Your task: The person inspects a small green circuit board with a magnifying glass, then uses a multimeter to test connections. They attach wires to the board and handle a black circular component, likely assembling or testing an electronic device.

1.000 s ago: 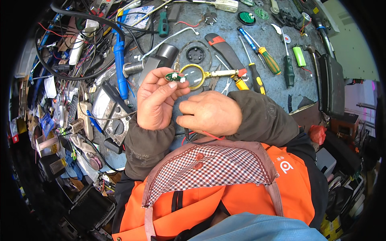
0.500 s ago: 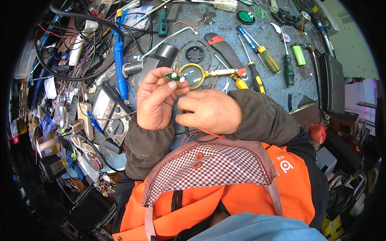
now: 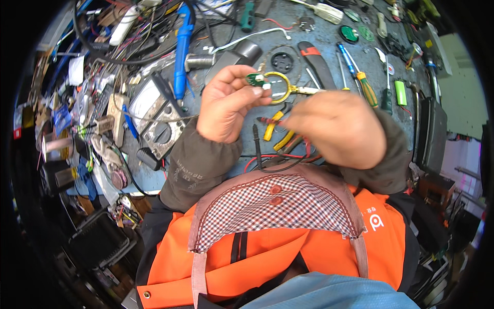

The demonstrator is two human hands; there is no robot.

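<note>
My left hand pinches a small green circuit board with white connectors between thumb and fingers, above the bench. Motion blurs my right hand; its fingertips are beside a red test probe, and whether they grip it cannot be told. A black test probe stands out on its own, nearer to me, its lead trailing by the apron. Yellow-handled pliers lie between my hands. Just beyond the board lies a magnifying glass with a gold-coloured rim.
An analog multimeter lies left of my left forearm. Behind it is a blue tool handle. Screwdrivers and a green battery cell lie at the right. Tangled cables and parts crowd the far left.
My right hand has moved right, uncovering the black and red probes and the pliers. My left hand still holds the circuit board. The whole view has shifted somewhat.
</note>
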